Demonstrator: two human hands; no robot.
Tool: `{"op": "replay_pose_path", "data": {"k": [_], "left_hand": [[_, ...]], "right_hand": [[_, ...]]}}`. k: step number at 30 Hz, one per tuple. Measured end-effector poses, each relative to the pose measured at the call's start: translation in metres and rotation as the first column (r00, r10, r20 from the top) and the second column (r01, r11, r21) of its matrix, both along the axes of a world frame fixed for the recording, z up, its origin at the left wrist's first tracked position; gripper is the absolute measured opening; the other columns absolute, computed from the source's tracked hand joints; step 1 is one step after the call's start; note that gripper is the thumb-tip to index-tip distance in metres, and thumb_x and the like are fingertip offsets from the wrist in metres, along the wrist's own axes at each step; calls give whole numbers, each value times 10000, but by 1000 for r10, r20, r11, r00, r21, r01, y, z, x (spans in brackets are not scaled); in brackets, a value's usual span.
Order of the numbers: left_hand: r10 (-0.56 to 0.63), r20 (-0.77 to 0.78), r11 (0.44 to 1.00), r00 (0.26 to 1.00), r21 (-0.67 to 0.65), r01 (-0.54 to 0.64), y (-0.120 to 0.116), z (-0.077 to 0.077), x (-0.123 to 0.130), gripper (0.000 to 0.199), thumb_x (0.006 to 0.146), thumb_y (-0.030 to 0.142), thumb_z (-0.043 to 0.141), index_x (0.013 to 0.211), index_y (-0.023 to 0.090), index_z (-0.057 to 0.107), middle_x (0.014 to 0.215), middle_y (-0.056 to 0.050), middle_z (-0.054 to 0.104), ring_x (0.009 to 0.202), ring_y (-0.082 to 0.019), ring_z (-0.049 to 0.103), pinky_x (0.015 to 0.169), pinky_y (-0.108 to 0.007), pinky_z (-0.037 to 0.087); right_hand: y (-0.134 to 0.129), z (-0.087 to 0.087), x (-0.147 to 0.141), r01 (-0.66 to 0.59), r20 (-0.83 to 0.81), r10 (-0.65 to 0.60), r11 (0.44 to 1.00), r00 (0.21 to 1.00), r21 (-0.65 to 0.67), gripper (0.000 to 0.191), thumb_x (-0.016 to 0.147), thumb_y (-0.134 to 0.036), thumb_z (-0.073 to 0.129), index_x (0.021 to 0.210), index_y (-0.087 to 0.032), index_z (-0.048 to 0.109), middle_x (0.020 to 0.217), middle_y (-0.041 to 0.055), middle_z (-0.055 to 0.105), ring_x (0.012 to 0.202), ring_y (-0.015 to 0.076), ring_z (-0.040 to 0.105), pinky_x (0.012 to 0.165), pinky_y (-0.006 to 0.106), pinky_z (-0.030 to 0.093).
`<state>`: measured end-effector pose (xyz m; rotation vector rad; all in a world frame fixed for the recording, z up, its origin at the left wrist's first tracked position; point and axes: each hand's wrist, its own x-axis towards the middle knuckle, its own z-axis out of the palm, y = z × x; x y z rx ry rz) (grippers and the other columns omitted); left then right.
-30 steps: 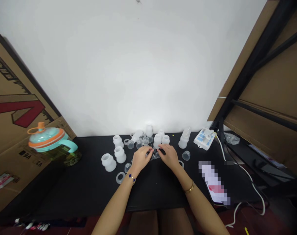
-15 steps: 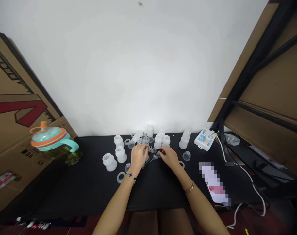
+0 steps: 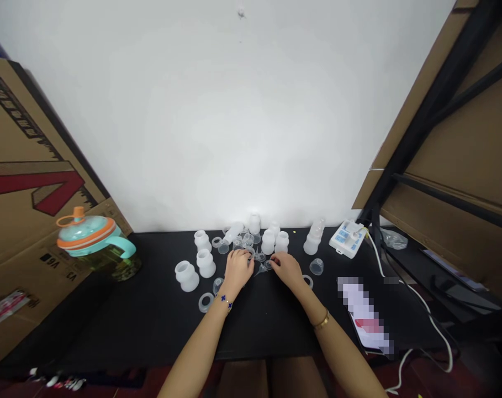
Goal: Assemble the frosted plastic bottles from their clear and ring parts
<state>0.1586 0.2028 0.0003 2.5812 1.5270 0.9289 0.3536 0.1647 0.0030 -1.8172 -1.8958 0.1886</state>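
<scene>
My left hand [image 3: 239, 271] is over a pile of clear and translucent bottle parts, its fingers curled down. A translucent ring [image 3: 251, 253] lies by its fingertips; what the fingers hold, if anything, is hidden. My right hand [image 3: 287, 268] has thumb and forefinger pinched at the edge of a small clear round piece [image 3: 268, 265], which looks like a silicone nipple. Between the hands lies another clear nipple-like piece [image 3: 259, 270]. Just behind stand small white bottles [image 3: 268, 242]. More white bottles [image 3: 187, 276] stand at the left, near a loose ring [image 3: 206, 302].
An assembled bottle [image 3: 312, 240] and a clear cap [image 3: 316, 266] are at the right. Beyond them are a white power strip [image 3: 348, 239], a phone [image 3: 364, 318] and a white cable [image 3: 427, 309]. A large teal-lidded jug [image 3: 95, 246] stands at the left beside a cardboard box [image 3: 35, 221].
The view has shifted slightly. My left fingers have curled a little further over the parts. My right hand stays at the same small clear piece.
</scene>
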Motion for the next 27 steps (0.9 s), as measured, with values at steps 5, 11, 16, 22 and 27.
{"op": "replay_pose_path", "data": {"k": [5,11,16,22,27], "left_hand": [[-1,-10,1000,1000,-16,1,-2,3,0,107,882,166,584,838,199,676,918,-72,743,962,-272,667,970,-453,443],[-6,-31,1000,999,-22,5,-1,0,1,98,877,161,575,896,189,667,963,-86,740,995,-276,657,962,-437,448],[-20,-24,1000,1000,-6,20,-1,-2,2,85,898,188,572,892,196,656,938,-79,732,983,-268,654,961,-433,448],[-34,-38,999,999,-9,34,-1,-4,2,83,922,212,566,940,199,646,970,-70,732,995,-265,648,978,-435,436],[-30,-47,999,998,-14,29,-1,-3,1,73,918,211,570,870,202,625,907,-64,714,968,-257,646,964,-421,438]], "right_hand": [[1,-3,0,-15,0,15,1000,1000,6,109,920,-216,643,937,-218,750,870,42,726,836,197,663,719,260,430],[1,-3,-1,-25,-7,25,1000,1000,3,108,917,-206,640,933,-217,746,868,43,722,831,194,660,718,259,430],[0,-2,-2,-33,-14,33,999,999,-11,118,919,-199,633,961,-210,742,876,41,720,846,192,656,737,257,429],[-1,-1,-2,-28,-11,28,999,1000,-20,117,925,-205,630,975,-212,736,888,38,717,849,188,651,740,250,420],[-2,1,-2,-17,-17,16,999,1000,-34,127,923,-213,634,1003,-215,732,904,37,716,862,187,651,750,249,425]]}}
